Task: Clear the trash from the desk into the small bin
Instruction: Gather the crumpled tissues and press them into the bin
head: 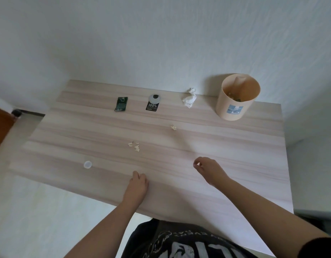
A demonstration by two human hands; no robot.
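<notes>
- Head view: the pale, wood-grain laminate desk (235, 164) stands against a white wall, and the small round beige bin (237, 98) with a blue label sits near its far right corner.
- A few scraps already lie in the bottom of the bin, so by my reading the clearing has begun but most of it is left.
- Still on the desk along the far edge: a crumpled white tissue (189, 98) just left of the bin, a black card tag with a round white top (153, 104) near the middle, and a dark green flat wrapper (121, 104) further left.
- In the middle of the desk lie a small cream paper crumb (173, 127) and a cluster of cream paper bits (134, 146), apart from each other.
- A small translucent white cap (87, 164) sits toward the near left edge.
- The left hand (138, 184) rests near the near edge, fingers curled loosely together; nothing shows in it.
- The right hand (207, 169) hovers over the desk toward the near right, thumb and forefinger bent toward each other in a pinch; whether they clamp a tiny scrap I cannot tell.
- Six pieces or clusters remain to be binned, the paper bits closest to the hands.
</notes>
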